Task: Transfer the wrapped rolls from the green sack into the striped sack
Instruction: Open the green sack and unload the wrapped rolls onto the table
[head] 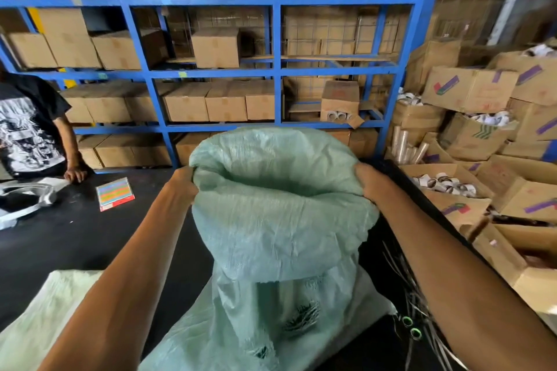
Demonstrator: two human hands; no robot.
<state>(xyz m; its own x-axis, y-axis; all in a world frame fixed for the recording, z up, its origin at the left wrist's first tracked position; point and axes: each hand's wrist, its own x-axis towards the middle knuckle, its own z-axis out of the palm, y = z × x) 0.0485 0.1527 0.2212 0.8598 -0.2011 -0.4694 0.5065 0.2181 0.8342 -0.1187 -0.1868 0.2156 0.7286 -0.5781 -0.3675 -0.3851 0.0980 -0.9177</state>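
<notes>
The green sack [277, 220] stands upright on the black table [75, 238], its rim folded outward. The left hand [180, 187] is clenched on the rim's left edge, and the right hand [372, 182] grips the right edge. Its contents are hidden. Farther off, blue shelving [277, 69] holds cardboard boxes [215, 47].

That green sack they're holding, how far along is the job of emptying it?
Nothing looks done: no wrapped rolls lie out, and no striped sack is clearly in view. In hand: the left hand and right hand grip the green sack by its rolled-down mouth. The whole transfer seems left; its contents are hidden.
</notes>
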